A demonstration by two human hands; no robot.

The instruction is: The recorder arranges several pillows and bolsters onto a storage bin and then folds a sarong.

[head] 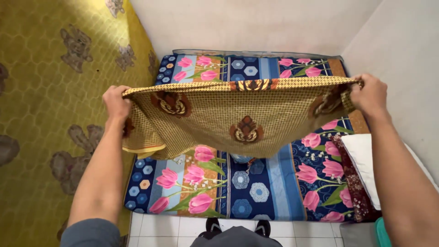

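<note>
I hold a tan patterned cloth (pixel 238 114) with brown ornaments stretched out in the air in front of me. My left hand (pixel 115 102) grips its left top corner, and my right hand (pixel 369 95) grips its right top corner. The cloth hangs folded over the middle of a mattress (pixel 256 187) covered in a blue sheet with pink tulips. The cloth's lower edge droops lowest at the left.
A yellow mattress with bear prints (pixel 55 114) leans against the left wall. A white pillow (pixel 366 160) and a dark red cloth (pixel 354 183) lie at the mattress's right edge. White floor tiles (pixel 160 226) and my dark shoes (pixel 212 225) show below.
</note>
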